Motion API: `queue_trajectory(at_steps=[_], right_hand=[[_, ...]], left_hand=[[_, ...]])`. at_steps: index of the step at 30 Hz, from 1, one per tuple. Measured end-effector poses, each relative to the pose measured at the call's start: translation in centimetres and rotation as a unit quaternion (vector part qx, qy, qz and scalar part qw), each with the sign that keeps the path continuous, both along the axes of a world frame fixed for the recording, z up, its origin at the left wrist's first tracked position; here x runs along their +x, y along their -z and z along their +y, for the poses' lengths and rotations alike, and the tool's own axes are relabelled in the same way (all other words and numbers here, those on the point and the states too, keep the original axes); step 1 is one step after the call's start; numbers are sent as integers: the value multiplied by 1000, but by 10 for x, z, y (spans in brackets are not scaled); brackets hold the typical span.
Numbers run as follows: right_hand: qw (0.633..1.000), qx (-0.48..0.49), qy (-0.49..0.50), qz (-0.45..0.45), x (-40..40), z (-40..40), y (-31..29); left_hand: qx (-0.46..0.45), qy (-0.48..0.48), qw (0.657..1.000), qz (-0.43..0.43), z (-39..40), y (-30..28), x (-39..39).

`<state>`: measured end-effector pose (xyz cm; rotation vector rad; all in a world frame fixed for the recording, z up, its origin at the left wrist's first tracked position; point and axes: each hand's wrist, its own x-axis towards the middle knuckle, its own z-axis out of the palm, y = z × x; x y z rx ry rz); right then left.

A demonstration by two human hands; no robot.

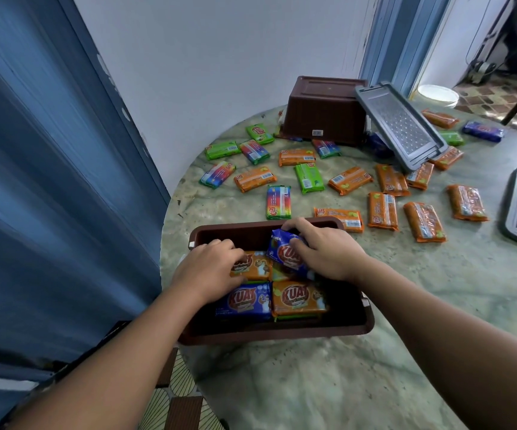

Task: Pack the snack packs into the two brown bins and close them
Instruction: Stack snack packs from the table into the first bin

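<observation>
Filling the near bin (356, 328): left hand (204, 268) presses an orange pack (255, 268) flat, right hand (325, 252) grasps a blue pack (285, 252), which next needs seating. Loose packs (382, 211) and the overturned second bin (322, 110) wait on the surface (437, 305).

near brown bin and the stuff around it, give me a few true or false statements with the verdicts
1. The right hand holds a blue snack pack over the near brown bin. True.
2. The near brown bin is empty. False: several packs already lie in it, including an orange pack.
3. The far brown bin stands upside down. True.
4. A grey lid is closed on the far brown bin. False: it leans against that bin's side.
5. The left hand rests on the table. False: it reaches into the near bin.
</observation>
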<state>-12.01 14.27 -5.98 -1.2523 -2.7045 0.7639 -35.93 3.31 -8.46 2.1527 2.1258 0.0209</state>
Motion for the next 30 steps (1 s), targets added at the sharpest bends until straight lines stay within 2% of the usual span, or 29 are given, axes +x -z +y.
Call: queue_trajectory(at_steps=[10, 17, 20, 25, 30], right_hand=[[998, 19, -42, -35, -5, 5, 0], [995, 71, -58, -33, -4, 7, 9], [996, 65, -55, -23, -3, 9, 10], [989, 92, -78, -89, -7, 7, 9], [990, 86, -65, -89, -7, 5, 10]], left_hand=[[-21, 1, 1000, -6, 2, 0, -2], [-21, 10, 1000, 13, 2, 0, -1], [-21, 6, 1000, 8, 1, -1, -1], [-13, 13, 1000, 5, 1, -1, -1], [11, 10, 999, -30, 1, -2, -2]])
